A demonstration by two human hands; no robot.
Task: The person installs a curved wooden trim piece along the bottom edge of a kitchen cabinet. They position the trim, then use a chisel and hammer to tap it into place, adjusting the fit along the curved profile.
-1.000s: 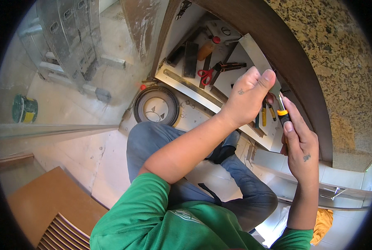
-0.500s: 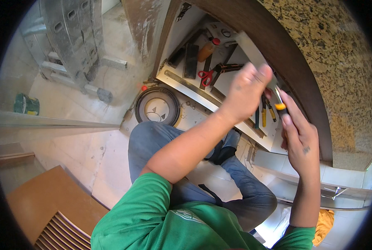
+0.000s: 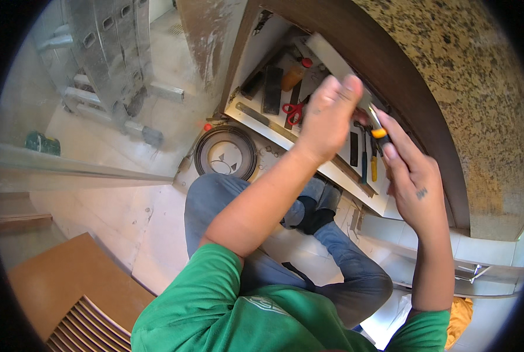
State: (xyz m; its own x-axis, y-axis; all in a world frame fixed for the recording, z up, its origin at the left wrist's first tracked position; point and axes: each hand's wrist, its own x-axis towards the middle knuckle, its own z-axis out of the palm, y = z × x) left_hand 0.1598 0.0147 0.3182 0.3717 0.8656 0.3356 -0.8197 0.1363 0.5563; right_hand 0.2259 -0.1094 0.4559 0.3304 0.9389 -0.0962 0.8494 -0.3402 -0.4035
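My left hand [image 3: 329,120] is closed around a long, pale flat strip [image 3: 326,53] angled up toward the back of an open cabinet; it is slightly blurred. My right hand [image 3: 414,179] grips a yellow-and-black-handled tool [image 3: 380,134], its metal tip touching or very near the strip just beside my left thumb. Below and behind my hands, the white cabinet floor [image 3: 332,167] holds red scissors [image 3: 293,110], an amber bottle with a red cap [image 3: 292,77], dark bars [image 3: 272,90] and several hand tools [image 3: 373,168].
A granite counter [image 3: 455,88] curves along the right. A coiled dark band [image 3: 201,151] lies by my crossed legs [image 3: 356,270]. At left stand a metal ladder [image 3: 100,64] behind glass and a green tub [image 3: 41,144]; a slotted brown board [image 3: 56,264] is at lower left.
Both hands have shifted up and to the left with the strip and the tool, the strip's far end reaching further toward the back of the cabinet. Both grips are kept.
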